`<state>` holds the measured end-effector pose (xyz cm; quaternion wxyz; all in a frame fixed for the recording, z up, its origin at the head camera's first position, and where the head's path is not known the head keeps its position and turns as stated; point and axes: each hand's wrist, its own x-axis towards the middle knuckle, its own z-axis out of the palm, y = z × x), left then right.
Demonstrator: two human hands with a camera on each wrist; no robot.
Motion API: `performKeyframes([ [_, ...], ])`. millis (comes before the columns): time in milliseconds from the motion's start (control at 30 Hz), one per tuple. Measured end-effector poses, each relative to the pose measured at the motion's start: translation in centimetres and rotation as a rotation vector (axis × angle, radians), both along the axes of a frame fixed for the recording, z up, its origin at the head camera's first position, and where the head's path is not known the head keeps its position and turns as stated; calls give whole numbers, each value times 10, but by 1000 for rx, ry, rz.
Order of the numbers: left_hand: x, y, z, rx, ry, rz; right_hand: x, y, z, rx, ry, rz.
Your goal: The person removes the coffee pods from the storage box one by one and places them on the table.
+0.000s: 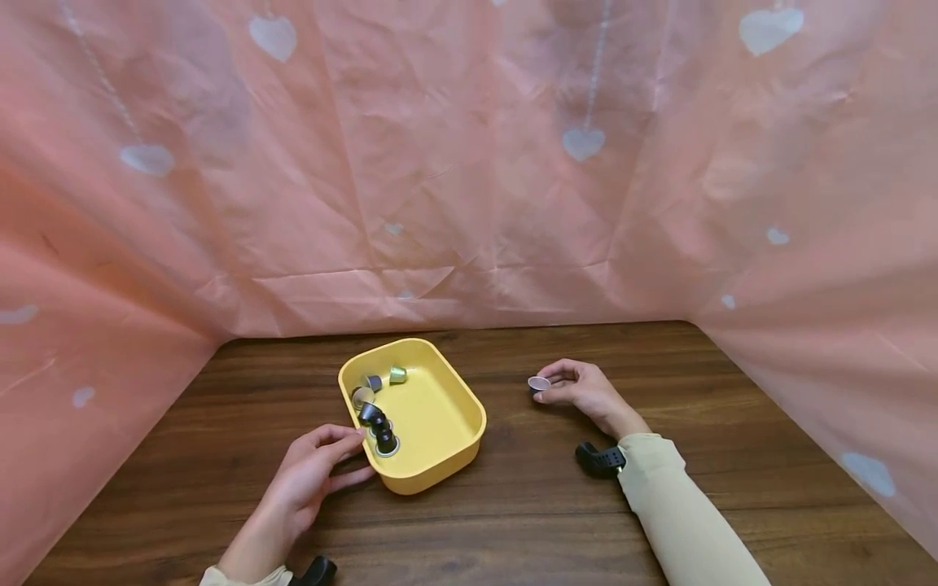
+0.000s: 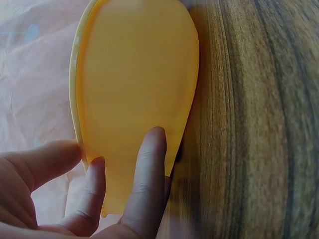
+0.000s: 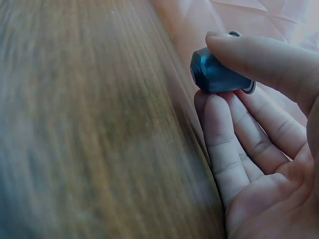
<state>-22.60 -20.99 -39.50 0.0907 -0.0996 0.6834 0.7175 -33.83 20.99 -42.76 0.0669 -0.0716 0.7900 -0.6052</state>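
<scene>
capsules in black, grey and green [image 1: 385, 440] sit mostly along the left side of a yellow round-cornered tray [image 1: 440, 476] that the left hand [image 1: 311, 472] grips, while the right hand [image 1: 586, 395] pinches a shiny dark-blue tapered capsule [image 3: 209, 72] off to the tray's right, wide end up, narrow end down, long axis pretty much upright.

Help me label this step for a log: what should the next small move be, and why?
Perhaps carry the capsule that the right hand pinches over to the yellow box: other capsules lie inside, and the left hand touches its side.
</scene>
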Motion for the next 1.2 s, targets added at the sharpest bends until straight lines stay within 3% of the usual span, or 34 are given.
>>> performKeyframes([
  [633,2,2,-3,-4,6,14,4,0,-5,-32,29,-25],
  [1200,2,2,-3,-7,6,12,6,-6,-1,70,79,5],
])
